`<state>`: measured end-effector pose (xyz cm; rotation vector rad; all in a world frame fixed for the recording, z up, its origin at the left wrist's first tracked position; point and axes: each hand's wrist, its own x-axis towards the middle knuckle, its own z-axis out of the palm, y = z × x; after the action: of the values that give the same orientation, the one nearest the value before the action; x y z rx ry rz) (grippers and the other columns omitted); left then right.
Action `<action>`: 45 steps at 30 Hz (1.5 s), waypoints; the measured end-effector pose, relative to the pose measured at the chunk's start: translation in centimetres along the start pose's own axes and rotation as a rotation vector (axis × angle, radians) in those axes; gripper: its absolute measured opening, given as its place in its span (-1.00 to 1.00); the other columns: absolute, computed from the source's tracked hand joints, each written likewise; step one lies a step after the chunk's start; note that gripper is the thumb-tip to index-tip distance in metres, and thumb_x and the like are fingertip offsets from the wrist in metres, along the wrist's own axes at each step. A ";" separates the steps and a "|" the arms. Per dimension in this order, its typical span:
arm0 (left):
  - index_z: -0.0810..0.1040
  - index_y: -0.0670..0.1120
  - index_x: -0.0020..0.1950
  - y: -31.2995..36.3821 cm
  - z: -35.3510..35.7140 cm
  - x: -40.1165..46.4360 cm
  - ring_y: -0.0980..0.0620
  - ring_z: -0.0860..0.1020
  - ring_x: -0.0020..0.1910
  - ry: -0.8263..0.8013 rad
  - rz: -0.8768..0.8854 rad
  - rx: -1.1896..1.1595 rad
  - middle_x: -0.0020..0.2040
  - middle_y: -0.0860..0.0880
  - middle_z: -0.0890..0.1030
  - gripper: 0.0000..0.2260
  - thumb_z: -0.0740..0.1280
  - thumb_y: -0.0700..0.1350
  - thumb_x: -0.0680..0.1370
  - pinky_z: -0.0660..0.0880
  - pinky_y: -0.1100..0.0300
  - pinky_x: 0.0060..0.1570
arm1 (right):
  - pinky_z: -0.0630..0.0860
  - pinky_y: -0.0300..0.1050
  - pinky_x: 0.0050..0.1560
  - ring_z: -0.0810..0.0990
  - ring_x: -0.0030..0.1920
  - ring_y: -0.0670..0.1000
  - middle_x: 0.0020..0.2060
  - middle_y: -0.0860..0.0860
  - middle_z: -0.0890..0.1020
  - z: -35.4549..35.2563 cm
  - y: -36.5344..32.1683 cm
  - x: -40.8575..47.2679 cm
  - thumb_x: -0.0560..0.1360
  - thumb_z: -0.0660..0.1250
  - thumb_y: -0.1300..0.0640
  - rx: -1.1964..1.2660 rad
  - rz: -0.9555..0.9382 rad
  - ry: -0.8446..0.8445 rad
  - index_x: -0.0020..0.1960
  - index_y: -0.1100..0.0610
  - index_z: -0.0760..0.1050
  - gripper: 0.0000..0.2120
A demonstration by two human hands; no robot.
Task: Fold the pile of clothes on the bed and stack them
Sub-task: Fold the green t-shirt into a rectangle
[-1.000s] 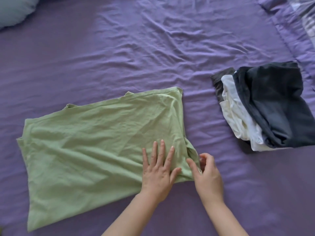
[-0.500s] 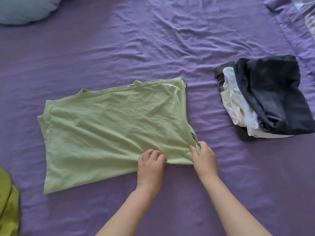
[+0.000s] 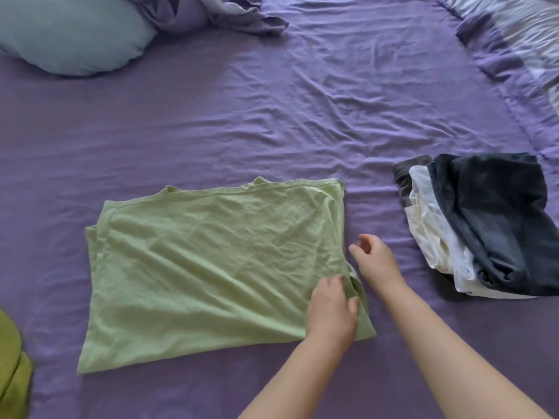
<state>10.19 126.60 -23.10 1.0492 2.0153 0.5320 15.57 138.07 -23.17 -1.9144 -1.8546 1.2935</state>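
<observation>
A light green garment lies flat on the purple bed sheet, folded into a rough rectangle. My left hand sits on its lower right corner, fingers and thumb curled round a fold of the fabric at the right edge. Just right of that edge my right hand hovers above the sheet, fingers loosely curled and holding nothing. To the right lies a stack of folded clothes, with a dark navy piece on top and white and grey pieces under it.
An olive green cloth shows at the lower left edge. A pale blue pillow lies at the top left, with a crumpled purple cover beside it. A striped duvet runs along the top right.
My right hand has let go of the garment's right corner and lifted away up and right. My left hand has shifted from the bottom edge to the right edge. The view has tilted up.
</observation>
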 end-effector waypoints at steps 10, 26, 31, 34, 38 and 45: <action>-0.13 -0.17 0.56 2.9 4.7 3.2 -0.09 0.26 0.37 0.050 -0.344 0.171 0.47 -0.14 0.15 -0.25 0.23 0.06 0.56 0.32 -0.01 0.21 | 0.43 0.04 0.19 0.52 0.18 0.19 0.15 0.20 0.57 2.8 -4.1 6.1 0.47 0.41 0.02 -0.022 0.008 -0.027 0.24 0.33 0.42 -0.51; 0.49 0.05 0.27 -12.1 -14.5 -6.2 0.16 0.61 0.06 0.147 -0.232 -0.863 0.08 0.08 0.65 -0.63 0.27 -0.32 0.56 0.52 0.25 0.11 | 0.53 -0.15 -0.51 0.56 -0.30 0.02 -0.17 0.08 0.48 11.8 -17.6 -1.3 0.44 0.32 0.37 0.252 -0.253 -0.426 0.08 0.11 0.32 -0.69; 0.47 0.01 0.31 -18.6 -19.6 -8.9 0.14 0.59 0.12 0.227 -0.335 -0.882 0.12 0.06 0.63 -0.62 0.24 -0.33 0.56 0.51 0.16 0.19 | 0.53 -0.09 -0.49 0.53 -0.32 0.08 -0.20 0.06 0.48 21.5 -22.9 -6.2 0.39 0.30 0.37 0.180 -0.308 -0.460 0.16 0.08 0.32 -0.59; 0.47 0.00 0.35 -22.3 -21.4 -9.8 0.12 0.58 0.15 0.303 -0.404 -0.823 0.15 0.07 0.62 -0.62 0.26 -0.30 0.56 0.49 0.11 0.23 | 0.53 -0.13 -0.52 0.59 -0.30 0.07 -0.15 0.03 0.54 26.4 -24.6 -8.0 0.39 0.28 0.34 0.142 -0.306 -0.472 0.26 0.03 0.31 -0.51; 0.47 -0.03 0.35 -26.0 -23.6 -10.1 0.11 0.55 0.18 0.401 -0.435 -0.722 0.17 0.07 0.59 -0.61 0.29 -0.30 0.55 0.46 0.20 0.23 | 0.63 0.06 -0.33 0.63 -0.24 0.10 -0.12 0.00 0.56 30.9 -26.2 -9.1 0.40 0.25 0.32 0.069 -0.336 -0.467 0.40 0.01 0.23 -0.39; 0.55 -0.04 0.26 -29.0 -25.0 -9.5 0.07 0.55 0.13 0.539 -0.422 -0.587 0.12 0.05 0.62 -0.65 0.34 -0.30 0.51 0.45 0.19 0.18 | 0.59 0.09 0.01 0.63 -0.04 0.12 -0.04 -0.06 0.55 34.1 -26.1 -8.7 0.51 0.21 0.33 0.037 -0.368 -0.520 0.49 0.03 0.16 -0.40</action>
<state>-20.64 102.05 -22.83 0.1168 2.2273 1.1676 -24.84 121.24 -22.77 -1.1996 -2.2496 1.7816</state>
